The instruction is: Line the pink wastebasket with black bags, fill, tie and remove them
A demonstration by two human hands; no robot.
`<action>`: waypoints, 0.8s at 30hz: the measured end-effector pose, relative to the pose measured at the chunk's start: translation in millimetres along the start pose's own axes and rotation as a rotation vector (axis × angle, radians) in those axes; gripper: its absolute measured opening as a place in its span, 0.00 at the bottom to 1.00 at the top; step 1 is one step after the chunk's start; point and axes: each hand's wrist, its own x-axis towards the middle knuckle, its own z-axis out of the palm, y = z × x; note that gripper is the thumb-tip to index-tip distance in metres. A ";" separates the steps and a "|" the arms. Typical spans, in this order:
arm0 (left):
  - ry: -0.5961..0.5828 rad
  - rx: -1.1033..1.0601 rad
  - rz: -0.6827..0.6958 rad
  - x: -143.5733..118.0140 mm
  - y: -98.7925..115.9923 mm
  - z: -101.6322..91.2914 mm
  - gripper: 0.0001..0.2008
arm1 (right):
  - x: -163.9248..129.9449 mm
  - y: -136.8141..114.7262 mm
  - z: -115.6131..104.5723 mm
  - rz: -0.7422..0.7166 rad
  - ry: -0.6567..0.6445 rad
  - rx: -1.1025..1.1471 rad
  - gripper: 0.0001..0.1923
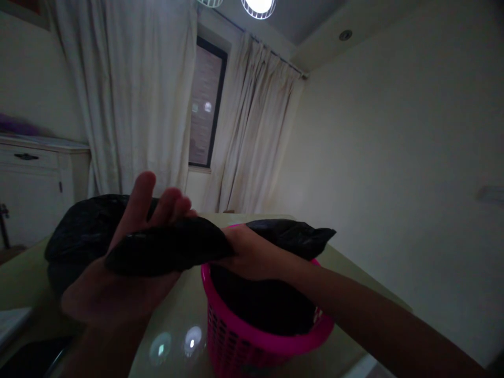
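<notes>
My right hand [252, 254] is closed around a black plastic bag [169, 247], above the rim of a pink perforated basket [263, 336]. One end of the bag lies across the palm of my left hand [118, 294], whose fingers are stretched up and apart. Black plastic [291, 233] also juts out to the right of my right hand. Whether it belongs to the same piece cannot be made out. The inside of the basket looks dark, and its far side is partly hidden by my right forearm.
A bulky black plastic bag [82, 236] sits on the glossy table [173, 325] behind my left hand. At the lower left are a white flat item [13, 323] and a dark object [37, 357]. Beyond stand a white cabinet [31, 184], curtains [137, 94] and a window [207, 105].
</notes>
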 end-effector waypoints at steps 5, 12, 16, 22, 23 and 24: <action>-0.395 0.505 -0.053 23.1 -28.9 -20.2 0.47 | 4.5 10.4 0.1 0.056 0.051 0.024 0.09; -0.001 0.181 -0.217 19.6 -51.7 5.1 0.22 | -21.3 1.0 -48.7 0.115 -0.095 -0.590 0.24; 0.159 0.034 -0.195 28.2 -44.6 12.0 0.21 | -45.6 21.1 -109.5 0.428 -0.102 -0.868 0.07; 0.127 0.458 -0.216 19.5 -48.0 9.6 0.22 | -57.1 9.3 -153.8 0.468 0.067 -0.267 0.07; 0.153 0.521 -0.217 17.3 -48.4 8.8 0.21 | -57.4 8.1 -150.7 0.376 0.173 -0.036 0.02; 0.178 0.555 -0.211 15.8 -48.2 7.7 0.20 | -57.7 9.6 -145.2 0.286 0.278 0.195 0.07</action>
